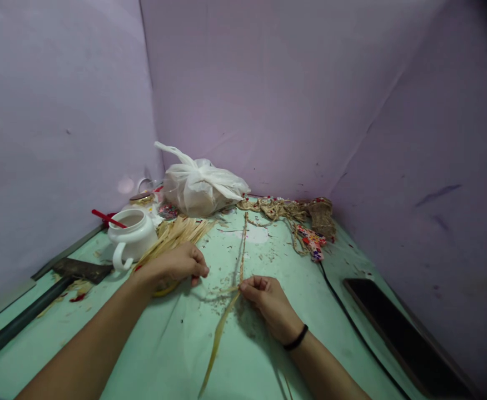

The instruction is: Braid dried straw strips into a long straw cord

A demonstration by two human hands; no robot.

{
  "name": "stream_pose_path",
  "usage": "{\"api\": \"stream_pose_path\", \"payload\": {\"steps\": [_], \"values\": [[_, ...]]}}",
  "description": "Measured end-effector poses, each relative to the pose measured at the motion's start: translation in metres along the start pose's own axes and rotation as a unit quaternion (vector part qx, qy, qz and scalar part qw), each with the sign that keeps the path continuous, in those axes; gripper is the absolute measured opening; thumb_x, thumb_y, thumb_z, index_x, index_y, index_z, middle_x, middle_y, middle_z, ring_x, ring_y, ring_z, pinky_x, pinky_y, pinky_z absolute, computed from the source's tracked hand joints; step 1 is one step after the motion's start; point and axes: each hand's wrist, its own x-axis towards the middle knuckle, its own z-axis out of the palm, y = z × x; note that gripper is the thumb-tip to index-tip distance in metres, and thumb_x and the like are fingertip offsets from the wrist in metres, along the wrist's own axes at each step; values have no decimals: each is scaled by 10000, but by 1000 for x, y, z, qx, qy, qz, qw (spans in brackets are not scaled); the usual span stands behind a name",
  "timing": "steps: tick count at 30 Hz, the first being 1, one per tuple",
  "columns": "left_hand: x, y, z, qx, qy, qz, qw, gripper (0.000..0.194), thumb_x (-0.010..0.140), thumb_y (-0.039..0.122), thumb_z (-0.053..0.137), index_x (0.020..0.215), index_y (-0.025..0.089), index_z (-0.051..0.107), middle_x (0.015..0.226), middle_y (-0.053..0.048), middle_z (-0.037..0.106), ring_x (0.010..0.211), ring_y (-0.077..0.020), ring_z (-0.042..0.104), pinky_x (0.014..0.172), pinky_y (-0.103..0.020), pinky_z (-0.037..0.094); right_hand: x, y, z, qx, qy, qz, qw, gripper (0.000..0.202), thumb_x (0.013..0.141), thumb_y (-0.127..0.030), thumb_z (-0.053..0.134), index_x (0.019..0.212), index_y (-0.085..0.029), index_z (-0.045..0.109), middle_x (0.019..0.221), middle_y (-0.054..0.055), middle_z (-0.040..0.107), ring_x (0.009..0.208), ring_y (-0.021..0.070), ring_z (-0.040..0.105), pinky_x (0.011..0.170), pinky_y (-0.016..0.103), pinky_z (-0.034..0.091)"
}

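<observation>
A thin twisted straw-coloured cord [243,244] runs down the middle of the green tabletop. My right hand [266,303], a black band on its wrist, pinches the cord's near end between thumb and fingertips. From that pinch a loose flat fibre strip [218,336] hangs toward me, and a shorter strip points left. My left hand [183,264] hovers left of the cord with fingers curled and pressed together; anything in them is too small to make out. Behind this hand lies a bundle of dry fibre strips [180,233].
At left stand a white mug-like pot [130,233] with a red stick and a dark-bladed tool [83,270]. A tied white plastic bag [202,186] is at the back. Braided cordwork [279,209], a patterned glue gun-like object [311,240] with black cable, and a dark phone-like slab [393,328] lie right.
</observation>
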Motion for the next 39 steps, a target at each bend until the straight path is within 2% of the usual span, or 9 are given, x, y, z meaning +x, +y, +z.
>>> {"api": "stream_pose_path", "payload": {"steps": [3,6,8,16,20,23,27,31,39], "values": [[2,-4,-18,-19,129,-25,991,221,589,346,557,577,127,585,449,12,517,344,-48,281,376,-196,196,-1,0,0,-3,-4,2,1000,155,587,-242,585,543,-105,527,424,-38,398,383,34,272,393,203,150],[9,-9,-25,-1,304,21,952,173,600,290,544,584,125,592,503,-5,545,453,-88,421,458,-201,304,-2,-2,0,-3,-8,8,1000,169,575,-251,596,524,-109,518,419,-39,390,382,33,260,393,203,144],[14,-13,-24,56,354,54,932,162,611,261,525,638,132,619,595,-21,593,564,-119,495,531,-209,346,-2,-2,1,2,-12,12,1000,180,563,-252,605,505,-116,503,411,-44,377,381,31,245,395,205,138],[20,-20,-3,335,349,-45,874,221,650,217,438,714,144,637,733,-104,622,683,-210,551,577,-271,343,-1,0,0,12,-15,1,1000,178,546,-261,611,501,-121,512,429,-33,394,402,42,267,407,214,156],[19,-19,-7,320,346,-36,881,220,628,179,426,698,143,631,725,-109,617,687,-218,544,586,-282,349,-2,-1,0,12,-19,9,1000,171,549,-254,603,504,-122,503,421,-42,376,391,37,253,409,214,149],[13,-12,-15,216,332,5,918,175,623,223,457,648,145,611,668,-67,596,635,-170,521,558,-247,341,-1,-1,0,8,-21,11,1000,174,554,-256,598,509,-119,501,426,-38,384,392,36,254,412,215,145],[-5,-1,-20,16,134,-10,991,122,566,254,521,569,137,557,493,-5,502,420,-92,404,428,-208,280,1,1,0,8,-24,4,1000,175,558,-254,603,516,-116,504,434,-33,396,398,38,267,413,214,149],[-15,0,-20,76,-8,-97,992,282,601,377,526,439,146,513,398,-17,469,340,-95,371,377,-220,239,2,1,0,10,-26,6,1000,181,563,-268,605,529,-115,513,437,-32,404,398,41,277,412,213,155],[3,10,19,242,195,84,947,259,669,381,523,724,169,661,686,-47,618,629,-146,520,575,-230,325,2,1,-1,17,-24,1,1000,176,560,-259,618,526,-111,530,435,-26,420,396,40,283,404,211,155]]}}
